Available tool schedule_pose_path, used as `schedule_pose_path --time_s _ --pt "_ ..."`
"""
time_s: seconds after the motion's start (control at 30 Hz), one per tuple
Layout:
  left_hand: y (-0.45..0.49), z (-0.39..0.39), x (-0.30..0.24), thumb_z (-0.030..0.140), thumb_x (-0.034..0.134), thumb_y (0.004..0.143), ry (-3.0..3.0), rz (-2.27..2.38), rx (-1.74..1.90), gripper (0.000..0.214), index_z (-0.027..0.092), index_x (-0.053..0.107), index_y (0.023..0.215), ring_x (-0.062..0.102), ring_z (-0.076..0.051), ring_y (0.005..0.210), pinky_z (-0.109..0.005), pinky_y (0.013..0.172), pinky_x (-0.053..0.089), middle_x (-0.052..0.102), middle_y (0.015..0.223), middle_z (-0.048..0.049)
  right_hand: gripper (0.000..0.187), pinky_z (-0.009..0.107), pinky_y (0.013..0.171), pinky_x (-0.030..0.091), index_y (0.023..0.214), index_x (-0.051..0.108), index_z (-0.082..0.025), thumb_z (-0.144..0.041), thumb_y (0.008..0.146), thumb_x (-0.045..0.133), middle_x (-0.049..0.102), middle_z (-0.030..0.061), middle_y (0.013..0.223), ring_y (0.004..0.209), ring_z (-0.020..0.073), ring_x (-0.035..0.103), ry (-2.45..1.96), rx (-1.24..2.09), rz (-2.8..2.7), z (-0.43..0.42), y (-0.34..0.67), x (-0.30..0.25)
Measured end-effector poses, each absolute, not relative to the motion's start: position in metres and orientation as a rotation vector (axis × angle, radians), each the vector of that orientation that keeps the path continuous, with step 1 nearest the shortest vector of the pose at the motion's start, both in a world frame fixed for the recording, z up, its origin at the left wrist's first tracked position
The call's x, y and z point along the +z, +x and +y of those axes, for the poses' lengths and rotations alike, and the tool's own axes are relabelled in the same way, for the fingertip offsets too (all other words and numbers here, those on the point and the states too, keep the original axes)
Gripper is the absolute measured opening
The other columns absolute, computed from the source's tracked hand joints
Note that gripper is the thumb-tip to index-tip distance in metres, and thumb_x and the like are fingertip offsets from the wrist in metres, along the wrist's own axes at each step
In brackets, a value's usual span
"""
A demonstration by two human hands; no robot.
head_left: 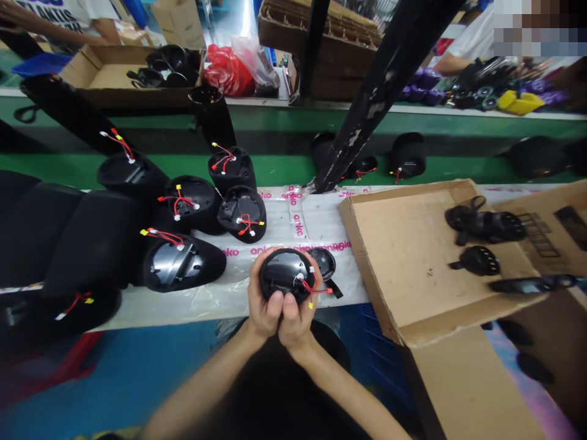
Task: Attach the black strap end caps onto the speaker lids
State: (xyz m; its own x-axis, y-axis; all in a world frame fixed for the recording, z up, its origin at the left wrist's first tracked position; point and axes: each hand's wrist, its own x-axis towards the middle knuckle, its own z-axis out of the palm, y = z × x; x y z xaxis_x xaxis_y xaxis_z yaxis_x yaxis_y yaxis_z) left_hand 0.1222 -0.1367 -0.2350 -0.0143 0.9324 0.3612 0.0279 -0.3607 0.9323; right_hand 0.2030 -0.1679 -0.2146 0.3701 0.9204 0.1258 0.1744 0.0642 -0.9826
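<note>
Left hand [265, 308] and right hand [296, 321] both closed around glossy black domed plastic housing [280, 274], held over white film-covered bench [316, 223]. Seems light, stiff, slippery; grip rim, clear of thin red wires [316, 291].

Hiding much of the black round housing [283, 272] behind left hand [265, 310] and right hand [297, 318]; cutting off a co-worker's torso [50, 13] at top edge; pixelating top-right corner; carton print [539, 235] seemingly too small to read.
</note>
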Motion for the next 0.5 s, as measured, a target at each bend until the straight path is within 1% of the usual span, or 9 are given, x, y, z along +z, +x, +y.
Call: schedule_pose_path --time_s 0.1,0.2,0.27,0.33,0.4,0.43,0.47,0.5 --pt "0.128 -0.139 -0.228 0.055 0.051 0.101 1.495 1.097 1.450 0.063 0.022 0.047 0.155 0.069 -0.036 0.132 -0.056 0.113 0.058 0.066 0.147 -0.0155 0.079 0.070 0.131 0.037 0.167 0.018 -0.022 -0.043 0.095 0.044 0.051 0.0209 0.154 0.152 0.0396 0.047 -1.449 0.747 -1.058 -0.167 0.196 -0.212" --pt "0.127 -0.138 -0.223 0.053 0.049 0.103 1.523 1.092 1.453 0.060 0.023 0.048 0.154 0.069 -0.035 0.132 -0.054 0.112 0.059 0.066 0.147 -0.0145 0.073 0.067 0.129 0.042 0.167 0.023 -0.022 -0.038 0.098 0.042 0.050 0.0199 0.157 0.148 0.0373 0.052 -1.398 0.719 -1.062 -0.167 0.194 -0.211" --pt "0.124 -0.137 -0.222 0.051 0.049 0.104 1.529 1.105 1.474 0.058 0.024 0.048 0.155 0.067 -0.035 0.135 -0.055 0.113 0.058 0.065 0.149 -0.0144 0.071 0.063 0.129 0.044 0.168 0.025 -0.022 -0.038 0.101 0.043 0.049 0.0182 0.161 0.149 0.0356 0.053 -1.342 0.747 -1.099 -0.166 0.205 -0.207" --pt "0.119 -0.137 -0.220 0.048 0.049 0.106 1.541 1.117 1.450 0.056 0.024 0.046 0.157 0.064 -0.034 0.140 -0.055 0.117 0.055 0.061 0.153 -0.0147 0.073 0.060 0.132 0.042 0.170 0.024 -0.024 -0.040 0.103 0.048 0.047 0.0153 0.167 0.155 0.0341 0.049 -1.312 0.891 -1.243 -0.166 0.231 -0.197" --pt "0.110 -0.137 -0.215 0.044 0.052 0.107 1.602 1.084 1.353 0.058 0.026 0.042 0.162 0.060 -0.033 0.145 -0.055 0.121 0.053 0.057 0.158 -0.0151 0.078 0.060 0.136 0.034 0.173 0.023 -0.028 -0.043 0.103 0.056 0.039 0.0117 0.176 0.165 0.0335 0.038 -1.299 1.070 -1.479 -0.167 0.270 -0.182" --pt "0.104 -0.136 -0.210 0.042 0.056 0.106 1.655 1.048 1.298 0.063 0.026 0.038 0.165 0.058 -0.033 0.148 -0.055 0.123 0.051 0.055 0.160 -0.0158 0.081 0.061 0.138 0.030 0.174 0.024 -0.029 -0.043 0.103 0.060 0.036 0.0100 0.179 0.169 0.0336 0.033 -1.305 1.104 -1.593 -0.167 0.291 -0.174" --pt "0.098 -0.134 -0.203 0.040 0.062 0.103 1.720 1.008 1.269 0.070 0.026 0.034 0.166 0.055 -0.034 0.152 -0.057 0.125 0.049 0.052 0.163 -0.0168 0.079 0.061 0.138 0.028 0.173 0.028 -0.031 -0.041 0.103 0.062 0.035 0.0088 0.180 0.170 0.0335 0.031 -1.332 1.072 -1.685 -0.166 0.311 -0.166" --pt "0.092 -0.132 -0.194 0.037 0.069 0.099 1.797 0.978 1.267 0.077 0.026 0.033 0.166 0.052 -0.035 0.155 -0.058 0.126 0.047 0.049 0.166 -0.0178 0.076 0.062 0.138 0.028 0.172 0.033 -0.033 -0.038 0.102 0.063 0.037 0.0079 0.179 0.169 0.0335 0.032 -1.380 0.997 -1.767 -0.165 0.328 -0.160"
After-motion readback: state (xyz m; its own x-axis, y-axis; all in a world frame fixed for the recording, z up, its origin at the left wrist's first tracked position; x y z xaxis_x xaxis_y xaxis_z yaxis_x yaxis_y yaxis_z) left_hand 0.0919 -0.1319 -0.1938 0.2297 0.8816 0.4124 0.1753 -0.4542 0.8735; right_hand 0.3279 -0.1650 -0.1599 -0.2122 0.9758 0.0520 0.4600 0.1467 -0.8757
